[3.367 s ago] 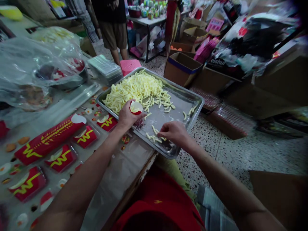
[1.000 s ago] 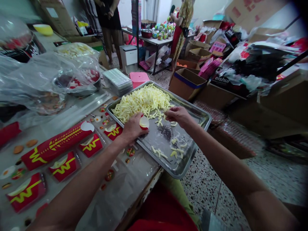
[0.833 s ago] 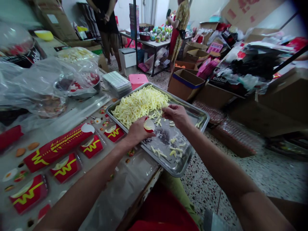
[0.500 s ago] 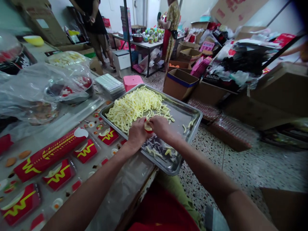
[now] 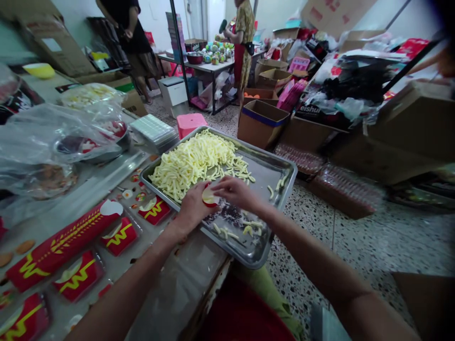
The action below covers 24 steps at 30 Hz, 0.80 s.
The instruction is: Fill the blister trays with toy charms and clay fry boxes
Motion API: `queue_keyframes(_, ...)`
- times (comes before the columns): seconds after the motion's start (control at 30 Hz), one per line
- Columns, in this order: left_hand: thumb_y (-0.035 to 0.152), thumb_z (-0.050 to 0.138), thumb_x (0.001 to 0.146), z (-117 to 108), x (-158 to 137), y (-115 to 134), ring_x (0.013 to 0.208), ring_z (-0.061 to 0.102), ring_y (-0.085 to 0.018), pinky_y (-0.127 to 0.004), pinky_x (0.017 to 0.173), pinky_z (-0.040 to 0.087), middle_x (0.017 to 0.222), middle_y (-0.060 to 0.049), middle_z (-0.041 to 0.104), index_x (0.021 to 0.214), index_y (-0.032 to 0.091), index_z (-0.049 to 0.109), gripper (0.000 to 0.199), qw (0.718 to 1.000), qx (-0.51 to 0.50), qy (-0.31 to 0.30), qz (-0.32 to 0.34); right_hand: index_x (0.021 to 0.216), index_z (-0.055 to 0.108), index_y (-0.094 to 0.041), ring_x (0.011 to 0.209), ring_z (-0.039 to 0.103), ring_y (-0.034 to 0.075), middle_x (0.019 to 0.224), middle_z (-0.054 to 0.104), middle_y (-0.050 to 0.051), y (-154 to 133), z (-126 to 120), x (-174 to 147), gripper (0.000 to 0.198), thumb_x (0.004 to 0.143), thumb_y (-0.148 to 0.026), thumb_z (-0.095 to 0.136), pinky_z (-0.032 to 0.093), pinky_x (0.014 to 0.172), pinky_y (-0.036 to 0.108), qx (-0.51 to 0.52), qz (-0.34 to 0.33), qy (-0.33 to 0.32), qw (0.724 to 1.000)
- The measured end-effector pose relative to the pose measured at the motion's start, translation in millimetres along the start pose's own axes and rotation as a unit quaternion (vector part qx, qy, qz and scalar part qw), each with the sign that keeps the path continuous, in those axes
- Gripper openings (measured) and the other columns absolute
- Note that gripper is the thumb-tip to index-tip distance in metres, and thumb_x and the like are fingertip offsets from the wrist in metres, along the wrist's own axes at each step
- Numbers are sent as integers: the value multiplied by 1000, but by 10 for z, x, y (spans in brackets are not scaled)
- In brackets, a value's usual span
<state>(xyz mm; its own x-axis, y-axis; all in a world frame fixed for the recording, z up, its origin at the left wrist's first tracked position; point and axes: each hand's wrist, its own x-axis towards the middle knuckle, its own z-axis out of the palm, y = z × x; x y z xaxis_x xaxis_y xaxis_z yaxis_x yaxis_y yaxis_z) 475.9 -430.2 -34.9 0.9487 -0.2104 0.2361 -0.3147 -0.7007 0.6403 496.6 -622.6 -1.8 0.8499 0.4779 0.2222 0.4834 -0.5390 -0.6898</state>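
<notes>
The left hand [image 5: 192,208] holds a small red carton [image 5: 210,195] with a pale inside, its fingers curled around the side. The carton is up over the near left edge of a shiny metal tray [image 5: 265,163], with its open top showing. The right hand [image 5: 234,192] is at that open top, its fingers close together and pointing in. I cannot tell if they pinch anything.

A big heap of pale yellow fry sticks [image 5: 194,161] fills the far left part of the tray. Loose sticks [image 5: 227,232] lie at the near end. The tray sits partly on the table [image 5: 199,265] and pokes out past its edge. To the left are 4 small red packs [image 5: 119,235] with yellow zigzags, and 1 long red pack [image 5: 67,244].
</notes>
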Motion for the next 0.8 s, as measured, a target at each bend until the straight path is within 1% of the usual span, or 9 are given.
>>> queue_keyframes(0.07,35,94,54,-48,62,-37,118,64,-29,-42,105,49,129,-9,68,130,20,59,86,999,-20,-15,-29,102,80,-18,80,63,15,94,73,6,222,-188,53,17,91,-20,67,44,74,26,-48,48,45,997)
queue_keyframes(0.13,38,95,53,-78,126,-63,119,64,-29,-41,106,48,131,-8,67,131,20,59,88,999,-24,-23,-39,100,80,-19,81,62,16,94,74,7,398,-294,127,19,88,-15,66,41,73,27,-138,51,27,989)
queue_keyframes(0.23,41,96,53,-90,185,-94,122,62,-29,-41,107,47,134,-9,66,133,20,59,91,999,-15,-29,-36,100,80,-20,84,60,18,96,72,8,517,-274,241,23,89,-14,61,38,74,30,-257,-31,-70,964)
queue_keyframes(0.33,44,96,52,-87,192,-111,120,63,-29,-40,105,48,133,-8,66,134,22,58,92,998,-9,-41,-40,87,78,-18,83,58,19,93,71,10,516,-192,309,18,89,-19,60,37,75,32,-307,-84,-102,942)
queue_keyframes(0.4,44,96,53,-82,183,-102,118,64,-29,-40,104,50,131,-9,67,134,21,58,93,998,7,-37,-49,80,76,-17,81,59,19,90,71,9,476,-176,309,14,83,-17,63,38,73,30,-278,-50,-81,956)
queue_keyframes(0.5,43,96,53,-63,161,-31,118,64,-32,-41,104,49,130,-12,67,137,19,56,95,996,71,-23,-50,78,76,-16,71,61,15,77,72,4,337,-166,242,11,75,-14,66,38,65,26,-158,91,-21,983)
queue_keyframes(0.57,41,95,56,-43,135,51,118,63,-33,-43,103,50,129,-14,66,138,18,55,94,992,117,-21,-31,80,77,-17,66,61,14,72,72,2,188,-107,168,12,73,-14,68,38,62,25,-95,140,12,985)
queue_keyframes(0.67,34,90,64,-19,72,151,115,63,-34,-44,100,51,124,-14,67,137,17,54,83,989,143,-17,18,81,79,-18,68,62,16,74,74,3,-39,92,54,16,75,-13,66,40,65,26,-97,118,16,988)
queue_keyframes(0.8,23,81,71,6,-22,143,113,63,-31,-43,102,51,122,-13,66,133,16,56,68,995,85,9,54,90,80,-17,81,65,18,91,75,7,-175,355,-43,29,79,-6,56,46,75,27,-41,98,34,994)
